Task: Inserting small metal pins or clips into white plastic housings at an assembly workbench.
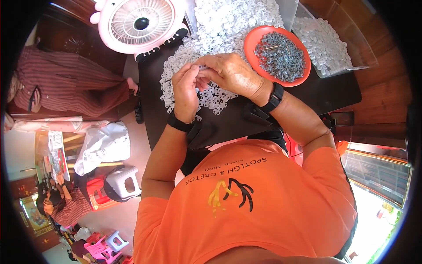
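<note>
My left hand [186, 90] and my right hand [232, 74] meet above a spread of small white plastic cable clips [214, 100] on the dark table. Both are closed, thumbs and fingertips pinched together. A small whitish bit, seemingly a cable clip [202, 67], shows between the fingertips. My right fingers hide most of it, and whatever else they pinch is too small to make out. Just right of my right hand lies a round orange plate [251, 56] filled with small grey metal nails [281, 57].
Behind my hands rises a big heap of white clips [237, 22]. A clear plastic bin [358, 48] at the far right holds more white pieces. A pink fan [140, 24] stands at the far left. One person in striped clothes [70, 81] is to the left, another [72, 207] further off.
</note>
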A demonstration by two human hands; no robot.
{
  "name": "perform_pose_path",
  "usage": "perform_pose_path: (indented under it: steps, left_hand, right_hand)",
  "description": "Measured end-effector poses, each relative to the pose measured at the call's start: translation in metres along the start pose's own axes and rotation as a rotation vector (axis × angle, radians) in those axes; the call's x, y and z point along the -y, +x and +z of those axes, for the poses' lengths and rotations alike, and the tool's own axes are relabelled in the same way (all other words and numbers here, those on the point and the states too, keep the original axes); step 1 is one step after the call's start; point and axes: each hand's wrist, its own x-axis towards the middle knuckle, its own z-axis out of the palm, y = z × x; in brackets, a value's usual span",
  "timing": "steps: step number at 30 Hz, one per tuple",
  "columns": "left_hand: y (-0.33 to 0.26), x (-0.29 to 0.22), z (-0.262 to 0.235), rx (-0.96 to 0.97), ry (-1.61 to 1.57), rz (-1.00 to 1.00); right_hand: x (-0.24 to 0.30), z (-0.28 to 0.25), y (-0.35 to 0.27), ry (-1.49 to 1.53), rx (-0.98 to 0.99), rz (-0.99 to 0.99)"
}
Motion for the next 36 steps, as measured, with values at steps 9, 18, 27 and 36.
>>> perform_pose_path:
  steps: [9, 18, 27, 36]
  left_hand:
    - [-0.006, -0.007, 0.003, -0.056, -0.048, 0.082]
    - [-0.001, -0.020, 0.005, -0.063, 0.083, 0.199]
    - [-0.007, -0.057, -0.002, -0.235, 0.155, 0.420]
    - [-0.089, -0.076, -0.064, -0.640, 0.629, 0.300]
  right_hand:
    - [0.002, 0.008, 0.001, -0.057, -0.030, -0.027]
    - [0.029, -0.031, 0.009, -0.204, -0.271, -0.130]
    - [0.038, -0.220, 0.004, -0.708, -0.535, 0.083]
    - [0.032, -0.216, -0.116, -0.426, -0.678, 0.259]
